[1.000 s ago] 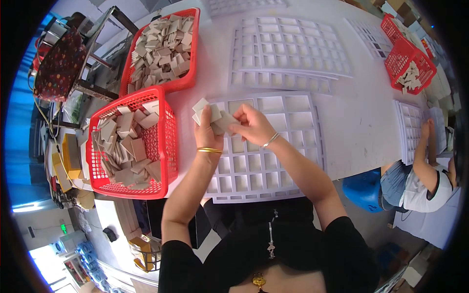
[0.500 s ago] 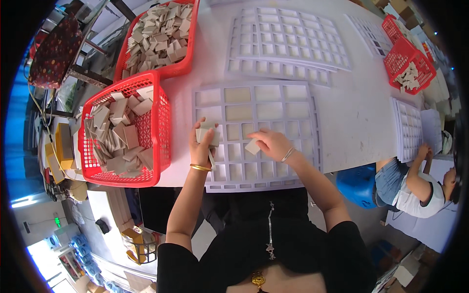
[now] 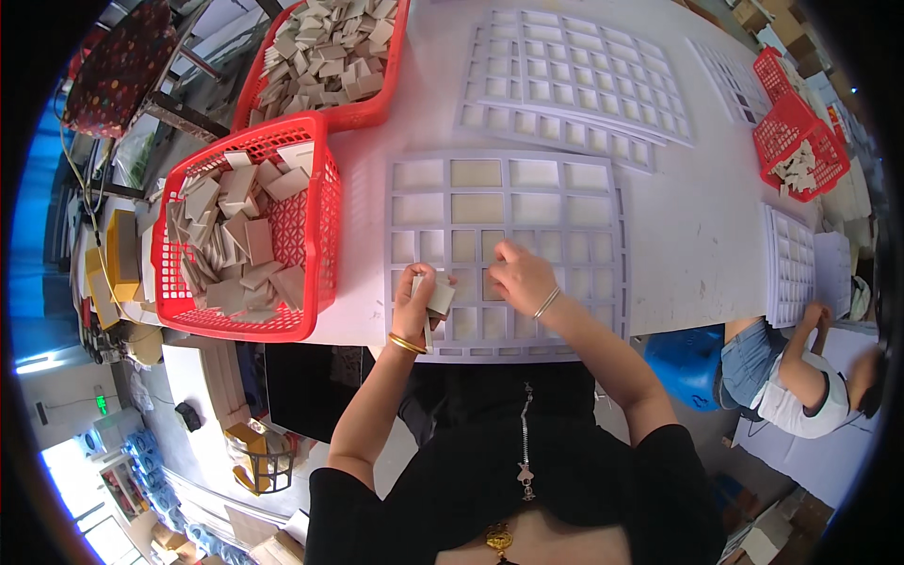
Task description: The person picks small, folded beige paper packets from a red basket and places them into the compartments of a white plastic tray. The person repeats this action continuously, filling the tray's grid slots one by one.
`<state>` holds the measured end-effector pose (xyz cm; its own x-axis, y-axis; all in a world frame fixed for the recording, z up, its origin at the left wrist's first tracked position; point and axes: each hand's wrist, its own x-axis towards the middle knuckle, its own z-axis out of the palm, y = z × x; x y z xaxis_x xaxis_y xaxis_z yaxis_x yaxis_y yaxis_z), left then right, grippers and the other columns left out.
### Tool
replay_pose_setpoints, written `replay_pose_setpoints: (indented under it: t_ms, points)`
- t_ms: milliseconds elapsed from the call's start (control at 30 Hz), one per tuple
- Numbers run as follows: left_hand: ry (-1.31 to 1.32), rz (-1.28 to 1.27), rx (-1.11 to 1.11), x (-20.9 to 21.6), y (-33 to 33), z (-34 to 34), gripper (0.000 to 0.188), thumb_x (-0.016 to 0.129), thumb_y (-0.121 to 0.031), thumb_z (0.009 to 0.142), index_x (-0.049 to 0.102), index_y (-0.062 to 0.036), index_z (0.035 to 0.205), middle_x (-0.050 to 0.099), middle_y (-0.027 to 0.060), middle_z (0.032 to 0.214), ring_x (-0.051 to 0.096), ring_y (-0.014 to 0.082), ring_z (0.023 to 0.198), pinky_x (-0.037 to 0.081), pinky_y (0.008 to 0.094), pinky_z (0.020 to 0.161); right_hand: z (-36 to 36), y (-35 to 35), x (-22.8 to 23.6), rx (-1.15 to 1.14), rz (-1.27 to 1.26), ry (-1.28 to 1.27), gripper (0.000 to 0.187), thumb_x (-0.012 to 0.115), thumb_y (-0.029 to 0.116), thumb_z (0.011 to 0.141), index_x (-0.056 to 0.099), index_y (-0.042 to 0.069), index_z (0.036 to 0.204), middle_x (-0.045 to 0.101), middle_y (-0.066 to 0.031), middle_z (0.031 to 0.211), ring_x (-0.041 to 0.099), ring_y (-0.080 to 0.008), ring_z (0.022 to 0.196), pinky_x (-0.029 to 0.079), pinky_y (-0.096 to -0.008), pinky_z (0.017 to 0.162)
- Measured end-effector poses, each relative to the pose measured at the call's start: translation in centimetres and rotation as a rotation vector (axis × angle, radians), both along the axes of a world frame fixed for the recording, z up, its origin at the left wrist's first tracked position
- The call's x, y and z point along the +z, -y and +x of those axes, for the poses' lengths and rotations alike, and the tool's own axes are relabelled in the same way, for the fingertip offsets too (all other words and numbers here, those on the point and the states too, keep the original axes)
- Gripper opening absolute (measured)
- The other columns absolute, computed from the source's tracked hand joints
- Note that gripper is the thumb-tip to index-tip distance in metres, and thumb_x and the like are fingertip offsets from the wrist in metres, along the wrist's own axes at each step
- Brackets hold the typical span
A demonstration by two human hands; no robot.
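A white compartment tray (image 3: 620, 235) lies in front of me on the table. Several cells in its second column hold flat beige tiles (image 3: 476, 209). My left hand (image 3: 411, 306), over the tray's near left part, is closed round a small stack of pale tiles (image 3: 439, 294). My right hand (image 3: 525, 280) is over the middle of the tray, fingers curled and pressed together. Its fingertips touch down at a cell with a greyish tile (image 3: 491, 286) in it. Whether anything is still pinched between those fingertips is hidden.
Two red baskets of loose tiles stand at the left, a near basket (image 3: 325, 226) and a far basket (image 3: 363, 115). More compartment trays (image 3: 603, 80) are stacked behind. Smaller red baskets (image 3: 800, 141) stand at the far right. A person (image 3: 800, 381) sits by other trays (image 3: 789, 254) at right.
The tile that showed in my right fingers is no longer seen held; a tile now lies in the cell beneath them. My left hand has shifted right and nearer with its stack.
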<state>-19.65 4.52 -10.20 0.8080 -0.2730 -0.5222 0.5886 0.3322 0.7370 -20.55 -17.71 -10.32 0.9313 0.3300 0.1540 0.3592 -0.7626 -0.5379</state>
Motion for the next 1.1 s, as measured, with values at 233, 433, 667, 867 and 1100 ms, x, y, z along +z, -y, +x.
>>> replay_pose_setpoints:
  t_ms: [233,433,667,867,1100]
  points:
    - [0.185,0.149,0.150,-1.5,2.0,-1.6,0.016,0.054,-0.025,0.095,0.042,-0.0155,0.101,0.057,0.0037,0.077,0.056,0.0126,0.055,0.041,0.0226,0.040,-0.6,-4.0,1.6,-0.103,0.628,-0.424,0.029,0.075,0.022,0.077,0.057,0.002,0.088,0.062,-0.0075,0.074,0.063,-0.0158,0.065,0.052,-0.0296,0.059]
    - [0.118,0.051,0.238,0.0,0.8,-1.5,0.017,0.051,-0.032,0.097,0.041,-0.0182,0.101,0.057,0.0034,0.074,0.054,0.0111,0.049,0.033,0.0199,0.032,0.2,-4.2,0.6,-0.204,1.069,-0.801,0.026,0.070,0.016,0.081,0.054,-0.001,0.094,0.063,-0.0054,0.084,0.061,-0.0091,0.068,0.051,-0.0259,0.054]
    - [0.264,0.442,0.270,-0.9,-4.6,-0.8,0.021,0.059,-0.015,0.091,0.053,-0.0068,0.108,0.060,0.0043,0.075,0.055,0.0106,0.052,0.044,0.0232,0.041,1.9,-2.2,-0.2,0.036,0.459,-0.178,0.019,0.064,0.004,0.082,0.055,0.005,0.099,0.064,-0.0056,0.088,0.063,-0.0149,0.073,0.050,-0.0283,0.062]
    - [0.268,0.646,0.202,-2.0,-8.5,-1.3,0.023,0.062,-0.014,0.086,0.058,-0.0003,0.104,0.061,0.0080,0.078,0.058,0.0119,0.056,0.048,0.0250,0.042,1.6,-2.8,-1.1,0.023,0.278,-0.304,0.014,0.061,0.003,0.078,0.062,0.008,0.091,0.064,-0.0066,0.088,0.061,-0.0277,0.080,0.050,-0.0371,0.067]
    - [0.242,0.627,0.028,-2.6,-8.1,0.1,0.024,0.062,-0.016,0.086,0.060,-0.0015,0.104,0.060,0.0062,0.080,0.058,0.0117,0.060,0.051,0.0256,0.044,2.2,-2.7,-2.7,0.063,0.097,0.013,0.014,0.070,0.010,0.071,0.063,0.010,0.084,0.059,-0.0024,0.090,0.055,-0.0241,0.087,0.048,-0.0377,0.072]
